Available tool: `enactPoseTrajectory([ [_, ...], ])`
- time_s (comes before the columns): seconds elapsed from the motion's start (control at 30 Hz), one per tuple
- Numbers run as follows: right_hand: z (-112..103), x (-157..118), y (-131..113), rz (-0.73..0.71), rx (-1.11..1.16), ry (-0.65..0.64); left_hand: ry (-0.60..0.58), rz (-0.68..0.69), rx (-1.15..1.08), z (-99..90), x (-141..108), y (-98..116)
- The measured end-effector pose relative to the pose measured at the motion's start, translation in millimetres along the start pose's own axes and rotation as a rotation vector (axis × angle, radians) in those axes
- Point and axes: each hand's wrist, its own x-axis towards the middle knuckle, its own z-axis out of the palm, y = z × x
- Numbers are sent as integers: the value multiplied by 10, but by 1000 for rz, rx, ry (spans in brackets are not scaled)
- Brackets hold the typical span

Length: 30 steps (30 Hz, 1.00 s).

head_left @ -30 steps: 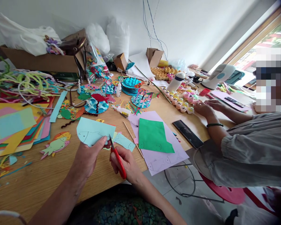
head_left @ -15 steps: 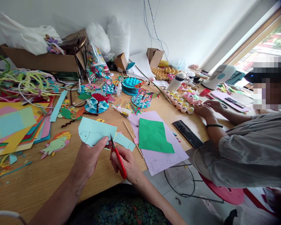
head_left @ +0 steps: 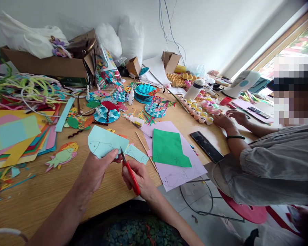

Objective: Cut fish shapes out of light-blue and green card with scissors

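Between the thumb and fingers of my left hand [head_left: 99, 169] is a light blue paper [head_left: 106, 139] with a fish outline drawn on it. Red-handled scissors [head_left: 131, 177] are in my right hand [head_left: 138, 177], their blades at the paper's right edge, close to my left thumb. Just behind them on the table lies a smaller light blue piece [head_left: 137, 153] with a drawn fish. A green sheet [head_left: 169, 147] rests on a lilac sheet [head_left: 195, 167] to the right, both with pencilled fish. Cut-out paper fish [head_left: 63, 155] lie at the left.
Coloured paper [head_left: 20, 136] and pipe cleaners [head_left: 28, 89] are piled at the left. Blue paper decorations [head_left: 106, 114] and glue bottles [head_left: 131, 97] stand behind my hands. A black phone [head_left: 206, 147] lies right, near a person in grey [head_left: 277, 157] whose hands touch small figures [head_left: 202, 116].
The light blue paper in my left hand has tilted slightly, its right side lower. The scissors stay at its right edge, and the view has shifted a little.
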Motion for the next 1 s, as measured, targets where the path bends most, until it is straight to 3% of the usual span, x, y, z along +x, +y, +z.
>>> enactPoseTrajectory([
  [0.47,-75,-36,47,-32,-132,-25,-60,-34,61,-101,48,-24],
  [0.67,-83,-40,29,-30,-170,-32,-148,-42,86,-129,56,-7],
  [1.0,-48,-39,29,12,-53,-42,-150,-27,172,-164,37,-21],
])
